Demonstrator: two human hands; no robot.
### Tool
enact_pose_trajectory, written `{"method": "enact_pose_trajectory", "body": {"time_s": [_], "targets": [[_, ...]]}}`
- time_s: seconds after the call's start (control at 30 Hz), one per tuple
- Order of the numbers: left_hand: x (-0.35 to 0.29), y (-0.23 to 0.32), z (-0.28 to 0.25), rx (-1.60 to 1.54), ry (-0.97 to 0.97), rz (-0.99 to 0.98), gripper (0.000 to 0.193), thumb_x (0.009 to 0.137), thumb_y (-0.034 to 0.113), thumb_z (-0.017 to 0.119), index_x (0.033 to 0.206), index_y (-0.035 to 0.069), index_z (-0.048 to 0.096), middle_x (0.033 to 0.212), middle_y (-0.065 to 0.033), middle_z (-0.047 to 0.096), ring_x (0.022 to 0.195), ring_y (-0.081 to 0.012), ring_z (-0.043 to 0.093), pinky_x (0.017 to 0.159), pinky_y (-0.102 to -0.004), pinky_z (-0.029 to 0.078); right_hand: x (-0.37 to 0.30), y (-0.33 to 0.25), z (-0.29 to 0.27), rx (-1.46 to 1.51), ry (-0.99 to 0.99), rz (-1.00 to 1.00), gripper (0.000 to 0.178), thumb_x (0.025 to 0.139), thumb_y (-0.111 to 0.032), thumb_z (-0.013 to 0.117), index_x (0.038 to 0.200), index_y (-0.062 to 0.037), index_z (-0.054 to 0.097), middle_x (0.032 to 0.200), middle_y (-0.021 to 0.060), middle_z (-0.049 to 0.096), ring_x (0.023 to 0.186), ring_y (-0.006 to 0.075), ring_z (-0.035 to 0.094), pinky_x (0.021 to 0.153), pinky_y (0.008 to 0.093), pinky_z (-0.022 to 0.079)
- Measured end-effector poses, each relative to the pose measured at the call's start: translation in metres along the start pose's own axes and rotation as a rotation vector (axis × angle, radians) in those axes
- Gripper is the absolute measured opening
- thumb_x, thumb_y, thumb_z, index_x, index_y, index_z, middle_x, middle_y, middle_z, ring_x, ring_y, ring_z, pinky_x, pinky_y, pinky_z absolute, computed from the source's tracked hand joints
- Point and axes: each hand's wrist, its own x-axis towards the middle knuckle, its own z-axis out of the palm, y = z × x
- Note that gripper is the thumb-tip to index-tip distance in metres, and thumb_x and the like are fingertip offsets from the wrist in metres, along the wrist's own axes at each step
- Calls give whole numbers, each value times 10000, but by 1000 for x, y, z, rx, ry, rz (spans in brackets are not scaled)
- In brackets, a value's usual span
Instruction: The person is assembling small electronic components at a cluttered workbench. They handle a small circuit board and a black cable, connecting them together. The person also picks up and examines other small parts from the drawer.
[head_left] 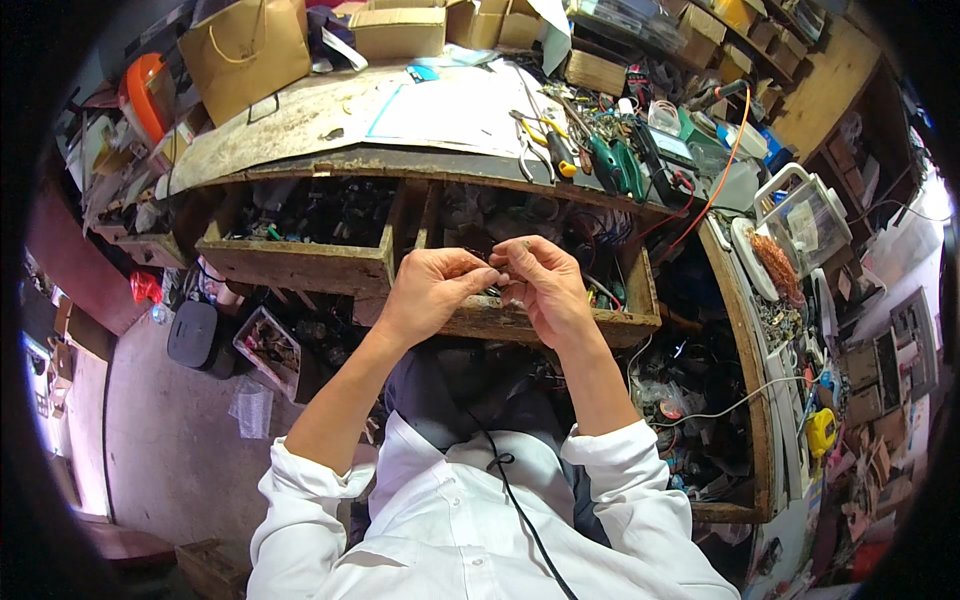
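Observation:
My left hand and my right hand meet above the front edge of an open wooden drawer. Both are closed, fingertips pinched together and nearly touching. Whatever lies between the fingers is too small and too hidden to name. Wires and loose parts fill the drawer beneath them. To their left, a second pulled-out drawer is packed with dark small parts.
A workbench bears a white sheet, pliers, a yellow-and-black screwdriver and green-handled tools. At right stand a clear plastic bin, copper wire and a yellow tape measure. A crate sits on the floor.

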Motion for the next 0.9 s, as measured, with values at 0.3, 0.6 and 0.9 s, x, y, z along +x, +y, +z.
{"method": "enact_pose_trajectory", "body": {"time_s": [0.3,0.6,0.9], "targets": [[-2,1,-11,-137,-46,-146,156,882,130,744,950,-10,732,824,-19,709,718,-57,602,661,-211,478,0,-3,-13,-16,-19,-57,141,879,6,712,1010,8,661,926,138,723,816,205,733,695,318,633],[-8,4,-13,-221,-49,-195,156,859,143,769,937,13,733,799,-8,693,683,-46,583,602,-190,446,-2,-5,-14,-123,-9,-85,164,887,-30,718,1034,-2,651,888,102,712,767,176,726,660,293,624],[-9,1,-14,-226,-89,-247,154,837,146,791,910,28,726,721,29,642,566,-22,489,480,-179,338,-3,-8,-8,-201,10,-133,155,896,-38,714,1030,-3,644,834,66,679,710,132,694,635,265,608]]}}
